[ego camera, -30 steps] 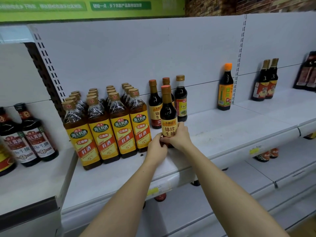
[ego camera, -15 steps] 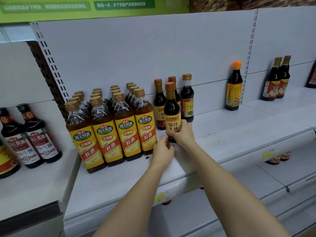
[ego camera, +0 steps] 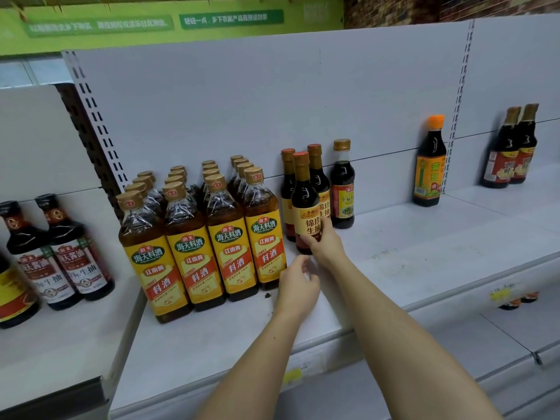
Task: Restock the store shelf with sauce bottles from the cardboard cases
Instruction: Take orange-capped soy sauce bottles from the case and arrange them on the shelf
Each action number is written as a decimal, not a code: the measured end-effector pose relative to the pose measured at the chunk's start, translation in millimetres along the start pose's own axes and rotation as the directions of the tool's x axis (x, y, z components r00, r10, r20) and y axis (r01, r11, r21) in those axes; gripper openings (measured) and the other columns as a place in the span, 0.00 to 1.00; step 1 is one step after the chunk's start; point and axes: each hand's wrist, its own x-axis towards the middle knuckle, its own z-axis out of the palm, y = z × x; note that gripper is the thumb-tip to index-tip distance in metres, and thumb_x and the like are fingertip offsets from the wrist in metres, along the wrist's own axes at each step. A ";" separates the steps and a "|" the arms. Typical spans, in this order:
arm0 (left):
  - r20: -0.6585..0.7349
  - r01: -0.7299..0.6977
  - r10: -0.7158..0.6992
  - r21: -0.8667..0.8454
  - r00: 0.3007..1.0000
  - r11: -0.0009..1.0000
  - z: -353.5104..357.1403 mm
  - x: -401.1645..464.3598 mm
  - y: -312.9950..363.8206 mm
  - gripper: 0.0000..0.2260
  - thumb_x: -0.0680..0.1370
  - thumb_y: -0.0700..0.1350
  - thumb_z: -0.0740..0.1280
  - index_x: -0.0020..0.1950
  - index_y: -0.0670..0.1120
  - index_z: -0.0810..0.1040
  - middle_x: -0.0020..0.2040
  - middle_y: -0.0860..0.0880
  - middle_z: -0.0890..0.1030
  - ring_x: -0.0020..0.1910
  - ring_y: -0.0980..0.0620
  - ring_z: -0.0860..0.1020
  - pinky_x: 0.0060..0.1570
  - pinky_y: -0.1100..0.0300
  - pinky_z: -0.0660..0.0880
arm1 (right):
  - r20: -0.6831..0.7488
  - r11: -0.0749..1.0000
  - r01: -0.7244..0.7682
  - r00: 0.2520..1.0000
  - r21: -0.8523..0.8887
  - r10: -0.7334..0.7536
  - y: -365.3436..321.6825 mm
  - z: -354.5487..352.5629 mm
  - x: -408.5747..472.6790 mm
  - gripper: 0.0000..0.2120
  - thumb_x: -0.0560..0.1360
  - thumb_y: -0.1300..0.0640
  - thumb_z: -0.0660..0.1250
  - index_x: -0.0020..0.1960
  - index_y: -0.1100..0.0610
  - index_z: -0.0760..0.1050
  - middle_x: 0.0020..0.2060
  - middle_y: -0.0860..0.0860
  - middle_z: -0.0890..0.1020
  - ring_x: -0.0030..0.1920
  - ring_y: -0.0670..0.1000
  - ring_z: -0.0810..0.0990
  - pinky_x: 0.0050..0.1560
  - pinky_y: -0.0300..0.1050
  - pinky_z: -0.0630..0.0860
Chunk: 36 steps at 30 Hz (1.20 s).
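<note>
Our right hand [ego camera: 322, 242] grips a soy bottle [ego camera: 305, 204] standing on the shelf [ego camera: 394, 259] before three like it; our left hand [ego camera: 298, 283], loosely curled, holds nothing. Much shelf stays bare, so we judge restocking barely begun. No cases show.

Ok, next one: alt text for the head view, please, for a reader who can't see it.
A person's right hand holds the base of a dark soy sauce bottle standing on a white store shelf, while the left hand hovers just below it, holding nothing. Rows of yellow-labelled cooking wine bottles stand to the left of it.
</note>
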 end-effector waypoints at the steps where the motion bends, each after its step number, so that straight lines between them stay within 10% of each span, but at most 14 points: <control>1: 0.001 0.000 0.000 -0.004 1.000 1.000 -0.5 0.3 0.3 0.20 0.80 0.36 0.62 0.72 0.47 0.73 0.67 0.49 0.77 0.68 0.52 0.75 0.58 0.64 0.70 | 0.001 1.000 0.006 1.000 0.008 -0.006 -0.1 1.1 0.0 0.32 0.79 0.58 0.70 0.78 0.57 0.60 0.71 0.57 0.74 0.71 0.59 0.73 0.67 0.50 0.71; 36: 0.010 0.002 -0.001 -0.031 1.000 1.000 -2.6 -1.1 1.0 0.19 0.79 0.35 0.64 0.69 0.47 0.74 0.67 0.50 0.78 0.67 0.52 0.75 0.61 0.62 0.71 | -0.005 0.999 0.042 0.999 0.031 -0.042 4.5 5.2 -4.6 0.29 0.81 0.59 0.67 0.79 0.55 0.60 0.73 0.55 0.72 0.73 0.57 0.70 0.73 0.53 0.68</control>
